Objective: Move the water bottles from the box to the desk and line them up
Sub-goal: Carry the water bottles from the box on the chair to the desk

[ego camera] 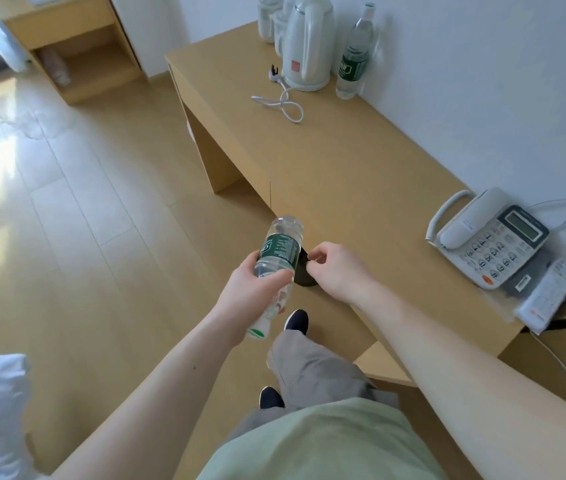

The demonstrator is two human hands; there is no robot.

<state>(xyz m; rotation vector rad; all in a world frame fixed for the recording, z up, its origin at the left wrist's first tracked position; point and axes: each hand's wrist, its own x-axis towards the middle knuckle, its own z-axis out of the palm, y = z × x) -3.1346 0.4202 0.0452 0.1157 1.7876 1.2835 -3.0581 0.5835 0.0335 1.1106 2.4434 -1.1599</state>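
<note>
Desk (pixel 343 161) edge: bottle (pixel 279 247) in L hand (pixel 257 289), inverted.

No lettering reads clearly anywhere. The green bottle labels (pixel 277 250) carry blurred white print. At three o'clock, the telephone keypad (pixel 491 254) digits are too small.

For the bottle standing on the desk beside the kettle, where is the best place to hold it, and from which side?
Grip the standing bottle around its labelled middle, coming from the open desk side toward the person. It stands upright and round there; the wall lies behind it and the kettle crowds its left, so a front approach probably has the most room.
</note>
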